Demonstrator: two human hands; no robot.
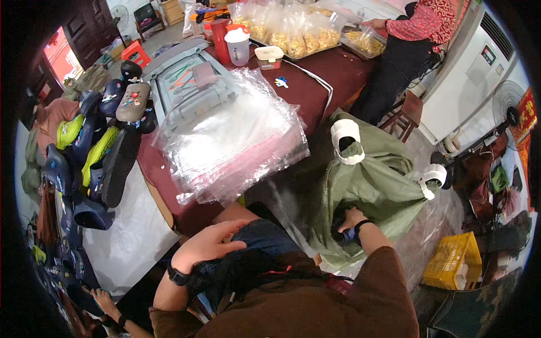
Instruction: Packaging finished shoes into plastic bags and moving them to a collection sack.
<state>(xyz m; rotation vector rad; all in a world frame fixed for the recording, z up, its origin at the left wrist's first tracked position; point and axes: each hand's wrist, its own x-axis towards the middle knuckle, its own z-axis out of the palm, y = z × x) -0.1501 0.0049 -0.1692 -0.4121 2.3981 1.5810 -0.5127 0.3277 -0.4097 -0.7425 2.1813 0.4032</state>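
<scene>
The green sack (375,188) lies to the person's right, the right hand (354,218) at its dark opening (340,215); whether those fingers grip anything, I cannot tell. The left hand (207,243), empty, fingers loosely apart, is over the thigh (267,236).

Desk (354,69): maroon cover. Reference: stack of clear plastic bags (236,135), lying near the front edge. Grey plastic container (171,70) beyond it to the left, near end under the bags. Beyond stack: red pitcher (220,44), translucent cup (238,52), small lidded tub (269,58), blue-and-white trinkets (281,83). Farther beyond: trays (310,55) of bagged yellow food. Floor (420,149), right of stack: green sack (375,177); yellow crate (446,259) farther right
</scene>
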